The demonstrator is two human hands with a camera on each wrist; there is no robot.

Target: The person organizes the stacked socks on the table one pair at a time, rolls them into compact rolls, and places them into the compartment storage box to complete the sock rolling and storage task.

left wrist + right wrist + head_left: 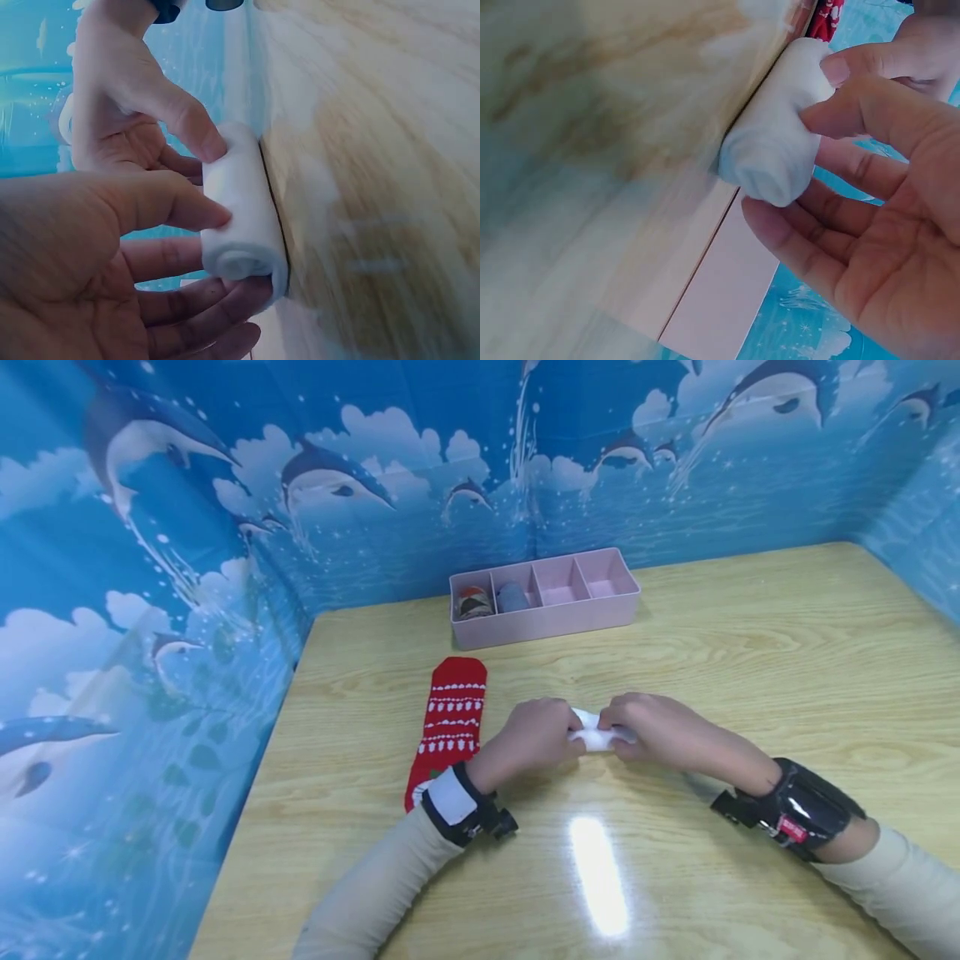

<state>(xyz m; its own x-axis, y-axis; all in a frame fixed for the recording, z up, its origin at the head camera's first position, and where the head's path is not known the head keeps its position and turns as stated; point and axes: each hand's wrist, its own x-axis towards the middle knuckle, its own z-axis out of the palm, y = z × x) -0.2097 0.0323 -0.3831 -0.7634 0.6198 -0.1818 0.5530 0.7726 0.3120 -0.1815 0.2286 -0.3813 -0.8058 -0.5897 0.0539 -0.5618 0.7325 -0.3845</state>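
Observation:
A white sock [595,737], rolled into a tight cylinder, lies on the table between my two hands. My left hand [534,732] grips one end of the roll, thumb on the near side and fingers around the far side. At the other end, my right hand [663,731] holds it the same way. In the left wrist view the spiral end of the rolled sock [241,210] shows near the fingertips. The right wrist view has the roll [780,124] touching the tabletop, its other end bunched in folds.
A red patterned sock [453,714] lies flat to the left, partly behind my left wrist. At the back stands a pink divided box [547,625]; a brown-and-orange roll [474,603] and a grey-blue roll [513,598] sit in its two left compartments. A dolphin-print curtain [420,460] borders the table.

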